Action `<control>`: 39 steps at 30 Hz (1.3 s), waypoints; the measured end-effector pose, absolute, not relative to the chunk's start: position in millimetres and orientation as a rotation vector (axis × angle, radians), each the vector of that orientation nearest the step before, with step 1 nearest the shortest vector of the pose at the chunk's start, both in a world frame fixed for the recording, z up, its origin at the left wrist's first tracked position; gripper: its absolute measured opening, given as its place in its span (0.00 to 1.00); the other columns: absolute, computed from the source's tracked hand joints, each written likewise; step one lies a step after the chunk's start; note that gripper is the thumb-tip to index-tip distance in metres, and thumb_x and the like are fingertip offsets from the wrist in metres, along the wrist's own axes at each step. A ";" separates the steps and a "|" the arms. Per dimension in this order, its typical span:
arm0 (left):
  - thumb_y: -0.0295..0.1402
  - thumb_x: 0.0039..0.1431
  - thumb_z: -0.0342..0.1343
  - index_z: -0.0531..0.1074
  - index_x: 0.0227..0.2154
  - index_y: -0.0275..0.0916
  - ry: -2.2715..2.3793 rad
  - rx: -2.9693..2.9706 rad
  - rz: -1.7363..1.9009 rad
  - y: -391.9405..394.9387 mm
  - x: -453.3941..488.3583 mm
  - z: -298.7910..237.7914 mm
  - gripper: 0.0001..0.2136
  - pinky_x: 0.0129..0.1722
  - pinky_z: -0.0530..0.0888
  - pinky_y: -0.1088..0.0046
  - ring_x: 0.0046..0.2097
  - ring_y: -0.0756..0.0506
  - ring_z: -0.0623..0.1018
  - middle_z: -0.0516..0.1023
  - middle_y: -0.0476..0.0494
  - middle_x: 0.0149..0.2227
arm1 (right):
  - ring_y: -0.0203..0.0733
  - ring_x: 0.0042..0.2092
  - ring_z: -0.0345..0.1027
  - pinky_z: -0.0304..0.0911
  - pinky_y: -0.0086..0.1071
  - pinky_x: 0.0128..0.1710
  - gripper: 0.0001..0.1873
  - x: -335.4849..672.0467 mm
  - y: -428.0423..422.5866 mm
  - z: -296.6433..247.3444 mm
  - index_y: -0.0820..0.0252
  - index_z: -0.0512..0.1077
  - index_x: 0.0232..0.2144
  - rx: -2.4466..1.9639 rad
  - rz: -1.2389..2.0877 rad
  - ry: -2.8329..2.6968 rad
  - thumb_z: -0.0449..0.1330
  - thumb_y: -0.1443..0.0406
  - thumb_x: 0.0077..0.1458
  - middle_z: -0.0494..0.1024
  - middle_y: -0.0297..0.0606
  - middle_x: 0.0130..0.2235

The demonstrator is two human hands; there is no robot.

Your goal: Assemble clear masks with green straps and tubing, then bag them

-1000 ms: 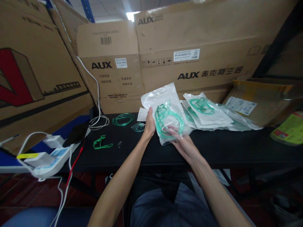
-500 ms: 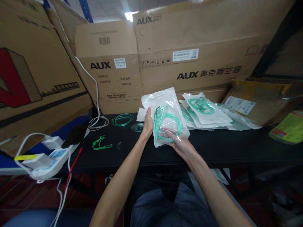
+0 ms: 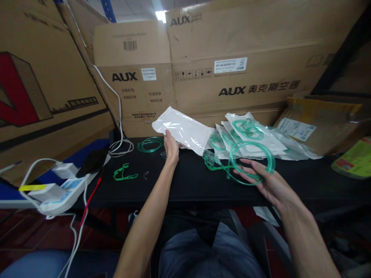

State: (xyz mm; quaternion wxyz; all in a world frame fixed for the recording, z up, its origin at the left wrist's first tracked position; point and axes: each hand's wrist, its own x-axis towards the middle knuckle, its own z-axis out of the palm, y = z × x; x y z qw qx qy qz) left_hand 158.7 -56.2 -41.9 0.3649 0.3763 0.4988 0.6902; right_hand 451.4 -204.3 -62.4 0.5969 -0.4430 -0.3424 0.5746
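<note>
My left hand [image 3: 172, 148] is closed on the near left edge of a white and clear pouch [image 3: 185, 129], which is tilted over the table. Outside the pouch's right end, my right hand [image 3: 265, 179] grips a coil of green tubing [image 3: 271, 158]. A green strap and a clear plastic piece [image 3: 213, 157] trail from the coil toward the pouch. Another loop of green tubing [image 3: 150, 145] lies on the black table left of my left hand. Nearer lie a green strap [image 3: 124, 173] and a small clear piece [image 3: 146, 175].
Several white pouches with green tubing [image 3: 252, 133] are piled behind my right hand. An opened cardboard box [image 3: 315, 119] and a yellow-green package [image 3: 352, 160] stand at the right. A power strip [image 3: 62, 195], cables and a dark phone [image 3: 92, 162] occupy the left. Large cartons [image 3: 203, 92] wall the back.
The green tubing has come out of the pouch and moved right in my right hand. My left hand has shifted slightly left with the pouch, which now tilts down to the right.
</note>
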 end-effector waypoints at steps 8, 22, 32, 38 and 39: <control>0.46 0.67 0.53 0.73 0.50 0.33 1.459 1.134 1.653 -56.0 156.3 -43.5 0.20 0.40 0.81 0.68 0.42 0.38 0.86 0.83 0.32 0.45 | 0.51 0.42 0.84 0.74 0.40 0.53 0.11 464.1 -206.7 -73.4 0.68 0.78 0.43 -1.028 1.229 -0.737 0.56 0.71 0.64 0.86 0.53 0.37; 0.46 0.67 0.55 0.77 0.28 0.35 1.556 1.414 1.291 -58.3 159.8 -46.2 0.19 0.44 0.78 0.71 0.41 0.40 0.86 0.85 0.36 0.33 | 0.52 0.41 0.84 0.75 0.43 0.52 0.11 459.6 -205.2 -70.0 0.67 0.79 0.40 -1.008 1.236 -0.714 0.55 0.71 0.65 0.87 0.51 0.38; 0.41 0.70 0.54 0.75 0.46 0.35 1.645 1.430 1.124 -55.3 170.5 -48.1 0.14 0.42 0.80 0.63 0.40 0.46 0.81 0.80 0.41 0.44 | 0.54 0.42 0.83 0.75 0.44 0.53 0.10 459.0 -205.4 -69.0 0.68 0.79 0.42 -0.989 1.260 -0.722 0.57 0.71 0.64 0.86 0.53 0.39; 0.51 0.70 0.45 0.78 0.20 0.37 1.742 1.731 1.058 -73.5 166.8 -35.0 0.30 0.40 0.79 0.66 0.27 0.43 0.82 0.81 0.40 0.21 | 0.54 0.42 0.84 0.75 0.43 0.52 0.09 458.4 -205.5 -68.0 0.69 0.79 0.41 -0.973 1.274 -0.685 0.58 0.72 0.64 0.86 0.53 0.38; 0.52 0.69 0.45 0.79 0.22 0.38 1.766 1.806 1.066 -76.0 166.9 -30.7 0.29 0.43 0.79 0.65 0.30 0.41 0.83 0.81 0.39 0.23 | 0.54 0.42 0.84 0.75 0.43 0.52 0.09 458.6 -205.2 -68.5 0.68 0.79 0.41 -0.971 1.279 -0.684 0.58 0.72 0.64 0.86 0.53 0.38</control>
